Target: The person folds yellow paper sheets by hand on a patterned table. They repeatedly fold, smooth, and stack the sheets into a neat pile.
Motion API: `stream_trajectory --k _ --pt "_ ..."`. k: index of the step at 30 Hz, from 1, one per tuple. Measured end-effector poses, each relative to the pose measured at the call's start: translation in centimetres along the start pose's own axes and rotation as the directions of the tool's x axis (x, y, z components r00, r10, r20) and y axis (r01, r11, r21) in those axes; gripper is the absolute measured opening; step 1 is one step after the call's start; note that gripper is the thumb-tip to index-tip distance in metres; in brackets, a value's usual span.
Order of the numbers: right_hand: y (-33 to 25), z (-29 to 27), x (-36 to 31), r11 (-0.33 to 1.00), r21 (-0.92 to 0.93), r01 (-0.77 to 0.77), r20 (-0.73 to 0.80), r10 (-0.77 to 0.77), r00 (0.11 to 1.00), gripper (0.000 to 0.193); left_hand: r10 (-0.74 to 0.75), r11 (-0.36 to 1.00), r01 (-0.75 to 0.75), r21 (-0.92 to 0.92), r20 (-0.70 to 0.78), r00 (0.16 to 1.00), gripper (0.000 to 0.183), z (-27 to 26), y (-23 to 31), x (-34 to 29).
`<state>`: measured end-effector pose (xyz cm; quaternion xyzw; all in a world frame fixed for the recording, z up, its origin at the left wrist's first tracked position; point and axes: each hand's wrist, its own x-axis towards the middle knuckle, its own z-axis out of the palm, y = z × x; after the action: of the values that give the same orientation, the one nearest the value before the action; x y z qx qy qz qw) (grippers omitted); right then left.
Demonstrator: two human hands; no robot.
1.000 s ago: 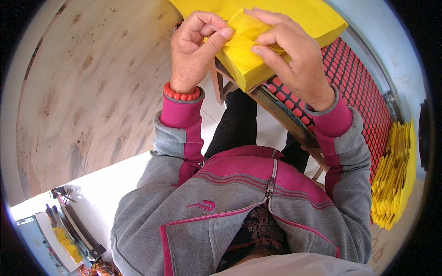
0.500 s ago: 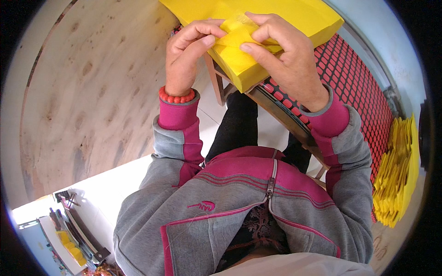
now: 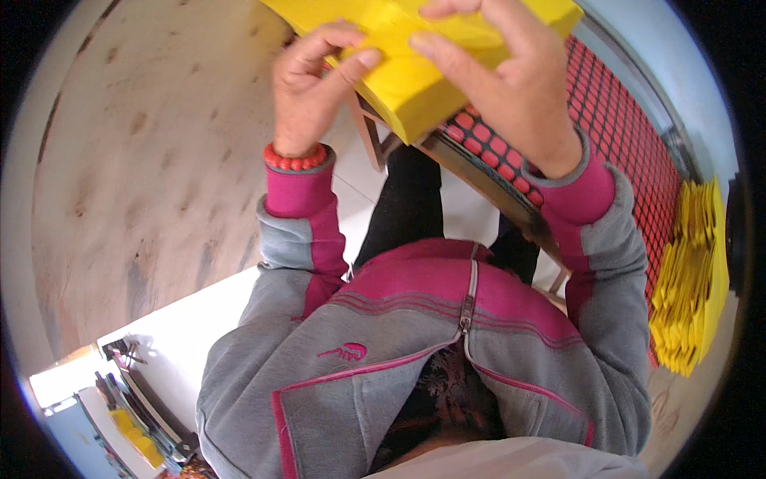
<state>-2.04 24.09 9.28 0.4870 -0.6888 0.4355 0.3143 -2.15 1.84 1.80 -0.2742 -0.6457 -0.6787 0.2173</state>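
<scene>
A yellow bag [image 3: 415,92] of what looks like thin fabric, with a boxy folded corner, lies at the top of the view and runs out of it. My left hand [image 3: 307,84], a red bead bracelet at its wrist, is at the bag's left side. Its thumb and forefinger touch the yellow surface with a small gap between them. Over the bag's right part is my right hand [image 3: 519,88], thumb and forefinger spread wide apart. Its fingertips are slightly blurred, and whether they touch the bag I cannot tell.
Beneath the bag is a wooden-framed surface with a red and black patterned cover [image 3: 614,120]. A stack of folded yellow pieces [image 3: 686,279] stands at the right. To the left is a large wooden board [image 3: 152,184]; a shelf with yellow items [image 3: 136,435] shows at lower left.
My hands have moved apart and slightly up. The raised yellow fold that both hands were pinching has been let go and lies flatter. The bag has shifted a little up and left in view.
</scene>
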Motion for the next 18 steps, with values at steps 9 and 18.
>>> stream_trajectory --k 9,18 --pt "-7.4 1.0 -12.1 0.929 0.13 -0.347 0.5 0.241 0.832 0.018 0.148 0.988 -0.137 0.068 -0.215 0.965 0.012 -2.1 -3.1 1.2" --pt "1.0 1.1 -28.4 0.588 -0.531 -0.61 0.023 0.73 0.683 0.023 0.199 0.976 -0.172 0.137 -0.209 0.957 0.007 -1.2 -2.5 1.3"
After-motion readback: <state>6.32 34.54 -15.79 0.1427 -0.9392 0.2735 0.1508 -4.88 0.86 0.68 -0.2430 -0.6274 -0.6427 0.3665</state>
